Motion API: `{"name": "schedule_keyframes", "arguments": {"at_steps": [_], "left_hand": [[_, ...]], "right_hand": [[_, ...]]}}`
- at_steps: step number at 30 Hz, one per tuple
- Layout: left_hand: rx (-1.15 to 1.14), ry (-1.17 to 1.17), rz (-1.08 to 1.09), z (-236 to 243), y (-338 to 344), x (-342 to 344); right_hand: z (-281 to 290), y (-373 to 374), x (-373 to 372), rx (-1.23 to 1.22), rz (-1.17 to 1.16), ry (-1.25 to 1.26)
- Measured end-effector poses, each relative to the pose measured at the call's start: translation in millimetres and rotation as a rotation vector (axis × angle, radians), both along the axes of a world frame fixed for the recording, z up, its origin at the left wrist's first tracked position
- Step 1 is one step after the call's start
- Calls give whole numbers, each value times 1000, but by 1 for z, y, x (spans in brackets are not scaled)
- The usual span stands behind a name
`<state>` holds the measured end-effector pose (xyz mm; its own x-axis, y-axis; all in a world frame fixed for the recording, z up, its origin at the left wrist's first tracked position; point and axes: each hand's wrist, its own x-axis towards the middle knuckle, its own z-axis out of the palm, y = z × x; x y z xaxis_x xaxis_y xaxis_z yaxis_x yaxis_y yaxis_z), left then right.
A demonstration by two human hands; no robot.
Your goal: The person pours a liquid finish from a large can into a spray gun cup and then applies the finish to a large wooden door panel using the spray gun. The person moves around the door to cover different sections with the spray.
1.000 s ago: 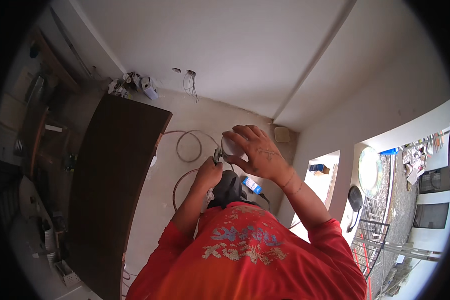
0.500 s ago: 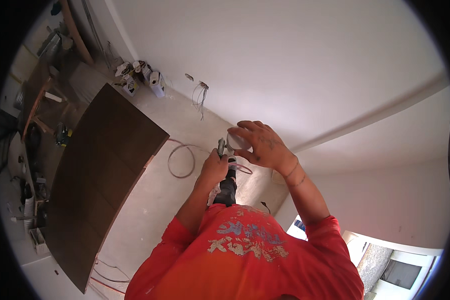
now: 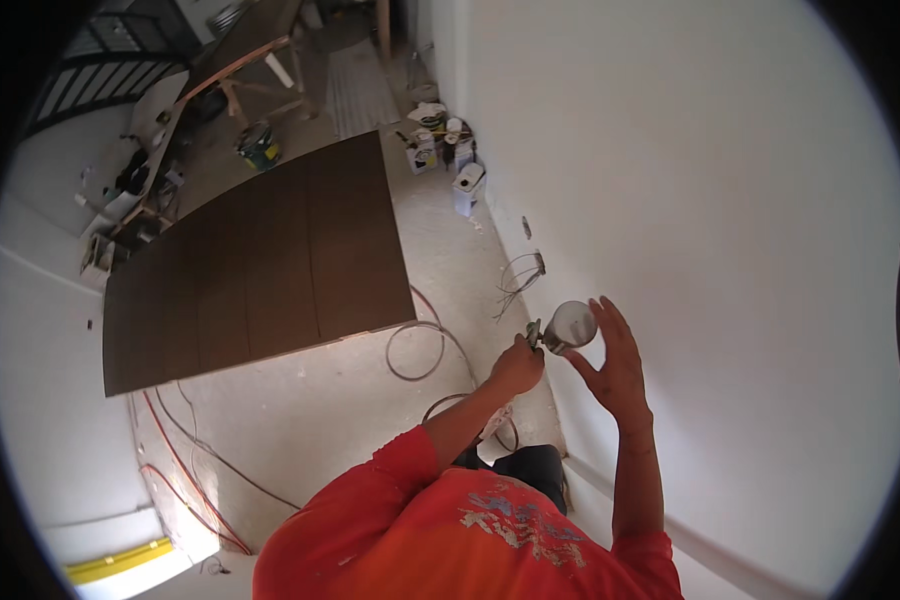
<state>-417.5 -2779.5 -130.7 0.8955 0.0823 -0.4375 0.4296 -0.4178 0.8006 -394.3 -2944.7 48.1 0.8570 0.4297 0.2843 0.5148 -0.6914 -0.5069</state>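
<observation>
A spray gun (image 3: 534, 334) with a round, pale cup (image 3: 573, 326) is out in front of me, beside the white wall. My left hand (image 3: 517, 366) is closed around the gun's handle. Close against the cup's right side is my right hand (image 3: 615, 372), fingers stretched out and thumb spread apart. Its thumb tip is at the cup's lower edge; whether the fingertips touch the cup I cannot tell. The cup tilts so that its round end faces up toward me.
A large dark brown panel (image 3: 260, 260) lies to my left. Hoses (image 3: 415, 352) loop across the floor. Loose wires (image 3: 515, 280) stick out of the white wall (image 3: 710, 220) at right. Paint cans (image 3: 467, 188) stand by the wall; a bucket (image 3: 258, 147) is behind the panel.
My view has turned, so the panel and wall appear rotated. My right hand's fingers, earlier curved over the cup, are now straighter and beside it. My left hand still grips the spray gun.
</observation>
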Motion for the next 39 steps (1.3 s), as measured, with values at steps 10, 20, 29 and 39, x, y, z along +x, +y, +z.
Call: {"name": "schedule_keyframes", "arguments": {"at_steps": [10, 20, 29, 39], "left_hand": [[-36, -70, 398, 25, -2, 101], [-5, -130, 474, 92, 62, 186], [198, -122, 348, 157, 174, 259], [286, -281, 251, 158, 283, 347]], "right_hand": [[-134, 10, 23, 411, 209, 614], [-157, 106, 165, 485, 392, 501], [-155, 230, 265, 621, 513, 329], [-75, 342, 377, 810, 558, 295]]}}
